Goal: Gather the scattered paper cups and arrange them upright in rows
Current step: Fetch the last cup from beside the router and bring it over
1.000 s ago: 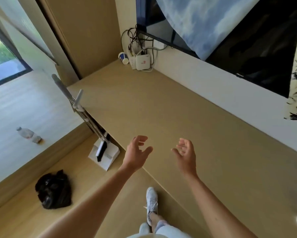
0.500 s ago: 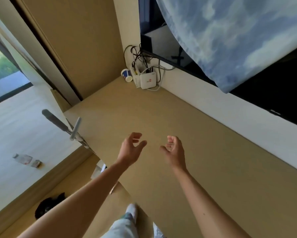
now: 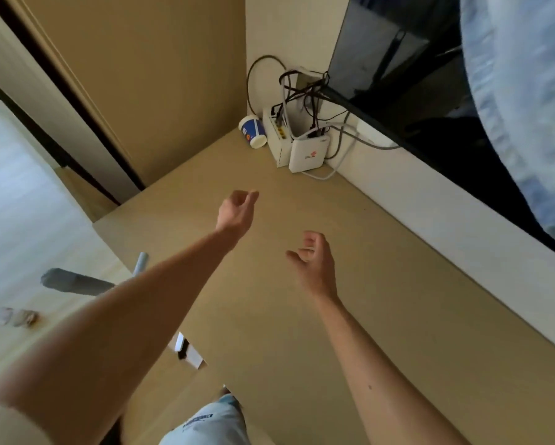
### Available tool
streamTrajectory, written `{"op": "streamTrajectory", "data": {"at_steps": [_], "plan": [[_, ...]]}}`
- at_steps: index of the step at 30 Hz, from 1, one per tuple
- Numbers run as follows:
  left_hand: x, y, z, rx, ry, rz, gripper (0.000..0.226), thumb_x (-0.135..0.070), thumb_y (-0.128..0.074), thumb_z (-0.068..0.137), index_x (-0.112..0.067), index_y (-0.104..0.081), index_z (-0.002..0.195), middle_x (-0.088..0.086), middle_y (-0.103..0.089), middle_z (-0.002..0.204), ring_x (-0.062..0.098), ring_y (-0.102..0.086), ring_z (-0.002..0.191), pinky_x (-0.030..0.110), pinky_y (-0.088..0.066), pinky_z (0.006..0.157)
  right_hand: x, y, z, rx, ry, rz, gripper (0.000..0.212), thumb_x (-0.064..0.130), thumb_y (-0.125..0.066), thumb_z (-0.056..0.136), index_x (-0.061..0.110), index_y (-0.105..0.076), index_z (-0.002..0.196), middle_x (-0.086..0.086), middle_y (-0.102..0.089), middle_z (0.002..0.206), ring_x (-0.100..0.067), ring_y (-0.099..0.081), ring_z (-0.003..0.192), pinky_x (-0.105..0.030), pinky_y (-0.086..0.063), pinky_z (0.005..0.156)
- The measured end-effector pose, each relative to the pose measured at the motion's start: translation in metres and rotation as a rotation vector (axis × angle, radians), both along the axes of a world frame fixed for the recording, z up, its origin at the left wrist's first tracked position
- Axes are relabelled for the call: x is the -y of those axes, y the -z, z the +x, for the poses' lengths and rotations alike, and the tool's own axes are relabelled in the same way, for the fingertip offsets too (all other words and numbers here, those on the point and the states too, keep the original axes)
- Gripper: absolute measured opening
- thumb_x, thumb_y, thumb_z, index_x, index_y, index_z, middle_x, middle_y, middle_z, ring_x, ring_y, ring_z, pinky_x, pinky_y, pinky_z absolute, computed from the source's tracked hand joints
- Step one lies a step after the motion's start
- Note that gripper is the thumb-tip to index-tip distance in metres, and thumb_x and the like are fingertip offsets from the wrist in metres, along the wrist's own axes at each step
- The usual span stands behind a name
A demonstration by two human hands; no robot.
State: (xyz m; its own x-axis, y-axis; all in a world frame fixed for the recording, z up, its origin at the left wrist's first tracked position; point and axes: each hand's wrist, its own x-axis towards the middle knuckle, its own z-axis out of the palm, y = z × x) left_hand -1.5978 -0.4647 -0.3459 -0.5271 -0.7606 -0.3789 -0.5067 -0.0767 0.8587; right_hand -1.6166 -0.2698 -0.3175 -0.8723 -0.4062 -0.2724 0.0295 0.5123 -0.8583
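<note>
One paper cup (image 3: 253,131), white with a blue print, lies on its side in the far corner of the tan wooden counter (image 3: 382,284), touching a white router. My left hand (image 3: 236,211) is stretched out over the counter toward that corner, still well short of the cup, fingers loosely curled and holding nothing. My right hand (image 3: 314,264) hovers lower and nearer to me, fingers apart and empty. No other cups are in view.
Two white router boxes (image 3: 297,147) with tangled cables (image 3: 305,91) stand in the corner beside the cup. A dark TV screen (image 3: 430,91) draped with pale blue cloth (image 3: 526,107) hangs over the counter's back. Grey broom handles (image 3: 77,281) lean by the left edge.
The view has moved closer to the far corner. My left hand has reached further forward toward the cup, while my right hand has dropped back.
</note>
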Motion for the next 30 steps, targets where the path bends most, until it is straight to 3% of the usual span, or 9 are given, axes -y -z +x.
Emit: {"op": "streamTrajectory", "data": {"at_steps": [5, 11, 14, 17, 23, 27, 30], "plan": [[0.084, 0.02, -0.067, 0.106, 0.012, -0.014, 0.047, -0.059, -0.05, 0.09, -0.02, -0.059, 0.115, 0.0, -0.062, 0.098, 0.018, -0.056, 0.084, 0.025, -0.036, 0.055, 0.062, 0.007, -0.03, -0.006, 0.02, 0.007, 0.053, 0.015, -0.073, 0.088, 0.014, -0.049, 0.135, -0.004, -0.056, 0.131, -0.015, -0.062, 0.109, -0.028, -0.049, 0.091], [0.153, 0.049, -0.154, 0.205, 0.05, -0.066, 0.062, -0.057, -0.052, 0.091, -0.004, -0.059, 0.122, 0.01, -0.063, 0.109, 0.026, -0.06, 0.095, 0.03, -0.038, 0.072, 0.079, 0.028, -0.066, 0.023, 0.074, 0.052, 0.054, 0.012, -0.072, 0.089, 0.011, -0.047, 0.136, -0.009, -0.057, 0.13, -0.02, -0.064, 0.11, -0.032, -0.052, 0.093], [0.175, 0.069, -0.19, 0.211, 0.013, -0.01, 0.071, -0.058, -0.057, 0.088, -0.001, -0.052, 0.13, 0.014, -0.061, 0.126, 0.03, -0.061, 0.111, 0.035, -0.047, 0.084, 0.078, 0.042, -0.077, 0.031, 0.103, 0.082, 0.054, 0.008, -0.074, 0.088, 0.008, -0.048, 0.135, -0.011, -0.057, 0.129, -0.021, -0.065, 0.108, -0.022, -0.05, 0.084], [0.186, 0.084, -0.217, 0.163, -0.08, 0.051, 0.08, -0.057, -0.063, 0.085, -0.004, -0.039, 0.139, 0.013, -0.052, 0.136, 0.029, -0.056, 0.121, 0.033, -0.043, 0.088, 0.072, 0.053, -0.081, 0.058, 0.134, 0.107, 0.053, 0.004, -0.075, 0.086, 0.008, -0.05, 0.133, -0.011, -0.057, 0.127, -0.021, -0.065, 0.106, -0.016, -0.049, 0.079], [0.202, 0.104, -0.245, 0.182, -0.142, 0.017, 0.094, -0.062, -0.066, 0.079, -0.003, -0.034, 0.145, 0.011, -0.047, 0.145, 0.028, -0.05, 0.13, 0.035, -0.042, 0.102, 0.058, 0.061, -0.081, 0.096, 0.191, 0.14, 0.051, 0.001, -0.074, 0.086, 0.011, -0.051, 0.13, -0.01, -0.058, 0.122, -0.018, -0.065, 0.103, -0.038, -0.054, 0.094], [0.205, 0.108, -0.244, 0.15, -0.21, 0.026, 0.089, -0.058, -0.07, 0.078, -0.004, -0.039, 0.141, 0.01, -0.051, 0.141, 0.026, -0.053, 0.126, 0.03, -0.043, 0.095, 0.055, 0.059, -0.082, 0.089, 0.206, 0.167, 0.051, 0.001, -0.075, 0.086, 0.011, -0.051, 0.13, -0.009, -0.059, 0.12, -0.015, -0.065, 0.1, -0.041, -0.054, 0.094], [0.197, 0.106, -0.228, 0.076, -0.333, 0.059, 0.077, -0.053, -0.073, 0.078, -0.005, -0.045, 0.132, 0.01, -0.057, 0.13, 0.026, -0.06, 0.113, 0.028, -0.045, 0.083, 0.055, 0.056, -0.085, 0.073, 0.192, 0.185, 0.05, 0.004, -0.075, 0.086, 0.014, -0.051, 0.129, -0.006, -0.059, 0.12, -0.002, -0.062, 0.097, -0.021, -0.052, 0.083]]}}
